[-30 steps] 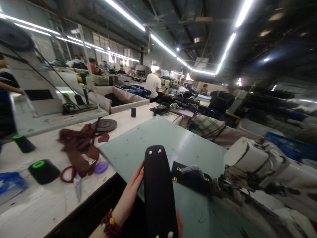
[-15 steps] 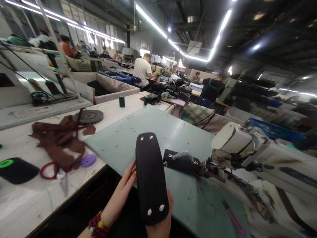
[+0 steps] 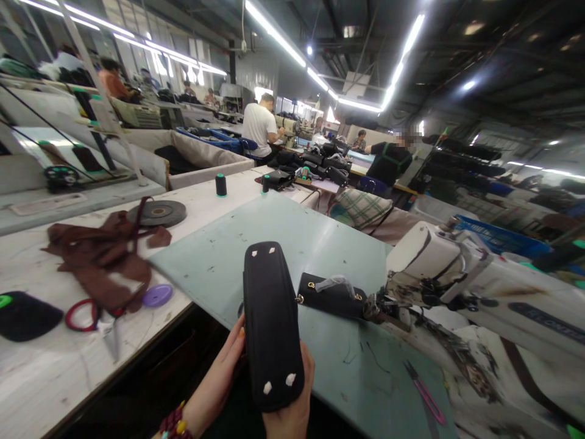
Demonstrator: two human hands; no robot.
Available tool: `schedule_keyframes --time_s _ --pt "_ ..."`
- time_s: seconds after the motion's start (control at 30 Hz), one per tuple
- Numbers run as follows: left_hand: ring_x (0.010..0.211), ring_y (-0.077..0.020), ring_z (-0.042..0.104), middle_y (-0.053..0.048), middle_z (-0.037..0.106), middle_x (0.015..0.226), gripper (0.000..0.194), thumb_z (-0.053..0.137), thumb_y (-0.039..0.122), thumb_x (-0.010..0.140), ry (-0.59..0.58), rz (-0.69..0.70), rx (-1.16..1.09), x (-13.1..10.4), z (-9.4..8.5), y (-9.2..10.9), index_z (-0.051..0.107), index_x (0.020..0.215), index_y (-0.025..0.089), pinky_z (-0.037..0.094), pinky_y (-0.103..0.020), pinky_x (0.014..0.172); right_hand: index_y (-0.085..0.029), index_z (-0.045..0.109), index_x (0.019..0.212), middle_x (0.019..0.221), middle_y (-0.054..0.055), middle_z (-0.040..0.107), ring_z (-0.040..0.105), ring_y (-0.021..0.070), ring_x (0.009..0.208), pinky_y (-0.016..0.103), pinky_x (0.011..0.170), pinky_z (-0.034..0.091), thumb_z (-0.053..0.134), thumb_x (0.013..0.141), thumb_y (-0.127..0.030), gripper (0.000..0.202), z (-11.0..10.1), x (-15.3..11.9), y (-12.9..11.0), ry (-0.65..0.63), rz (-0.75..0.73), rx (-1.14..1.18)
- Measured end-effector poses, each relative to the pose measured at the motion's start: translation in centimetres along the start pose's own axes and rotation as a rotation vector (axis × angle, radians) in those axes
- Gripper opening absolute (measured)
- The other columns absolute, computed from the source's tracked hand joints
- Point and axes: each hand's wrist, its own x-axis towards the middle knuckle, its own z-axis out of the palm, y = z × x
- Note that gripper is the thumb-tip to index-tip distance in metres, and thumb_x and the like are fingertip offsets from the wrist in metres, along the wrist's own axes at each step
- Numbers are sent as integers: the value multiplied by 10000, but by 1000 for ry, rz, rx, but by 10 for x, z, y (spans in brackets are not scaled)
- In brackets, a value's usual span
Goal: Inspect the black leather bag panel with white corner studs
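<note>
Black bag (image 3: 272, 326), bottom up, is gripped between left hand (image 3: 222, 373) and right hand (image 3: 289, 414), apparently for inspection; ahead of the fingers, the sewing machine (image 3: 461, 274) must be reached carefully.

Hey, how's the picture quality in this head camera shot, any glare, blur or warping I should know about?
Head view: ceiling light strips blow out to white and glare off the green table; wide-angle warping bends the edges and stretches the sewing machine; the black bag, held by the left hand and right hand, is sharp; the far workers are soft.
</note>
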Motion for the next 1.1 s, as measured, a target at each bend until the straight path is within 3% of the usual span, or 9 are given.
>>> schedule_keyframes --time_s 0.1,0.2,0.37,0.57,0.67,0.77,0.87,1.03,1.1 --pt "1464 -267 318 -78 410 1553 855 627 700 738 35 -106 -185 -2 5 2 455 1397 183 227 -428 1267 -231 341 1430 1405 131 395 442 262 1308 470 1066 439 560 883 -500 647 -1 2 -3 -7 -27 -35" --pt "1360 -314 474 -121 628 1345 795 665 709 694 -21 -230 -357 -9 11 12 633 1228 122 258 -455 1253 -184 341 1434 1408 164 386 447 264 1306 456 1029 482 556 885 -479 659 -3 9 -5 -25 -156 -100" --pt "1292 -313 544 -129 682 1257 770 725 674 657 -35 -297 -469 -23 24 37 682 1160 93 319 -415 1224 -132 366 1422 1330 171 475 475 245 1270 410 992 504 581 880 -408 645 -5 25 -13 -24 -390 -107" --pt "1433 -246 374 -86 557 1438 975 772 672 600 36 -229 -453 -32 34 49 487 1355 124 276 -334 1244 -191 349 1447 1311 129 513 505 237 1226 401 975 472 547 899 -462 643 -6 28 -24 -27 -357 -79" --pt "1420 -233 395 -54 599 1398 822 760 645 642 17 -157 -447 -36 34 48 555 1274 163 285 -312 1239 -220 365 1428 1301 92 526 504 205 1213 362 985 449 541 904 -470 606 -7 30 -30 -51 -329 -64" --pt "1387 -246 443 -88 746 1114 571 696 602 741 37 -109 -429 -39 33 47 664 1066 135 261 -354 1253 -245 384 1404 1279 59 546 523 186 1178 342 956 464 592 869 -413 598 -8 31 -34 -100 -286 -23" --pt "1362 -240 476 -77 763 1022 506 617 599 808 4 -83 -403 -40 32 49 675 1053 160 188 -428 1276 -257 407 1377 1252 55 552 546 186 1144 341 924 498 624 841 -412 599 -6 34 -35 -142 -246 7" --pt "1313 -357 518 -56 740 1113 465 890 421 551 -126 113 -278 -38 26 67 729 932 209 361 -530 1200 -212 414 1388 1174 93 614 609 229 1068 364 847 546 536 878 -402 558 7 51 -40 -138 -381 -46" --pt "1313 -349 522 -53 742 1100 396 826 469 646 -106 210 -265 -39 20 75 738 942 221 374 -518 1194 -202 505 1313 1057 93 663 653 246 960 373 784 558 503 879 -328 452 14 59 -47 -108 -446 -106"
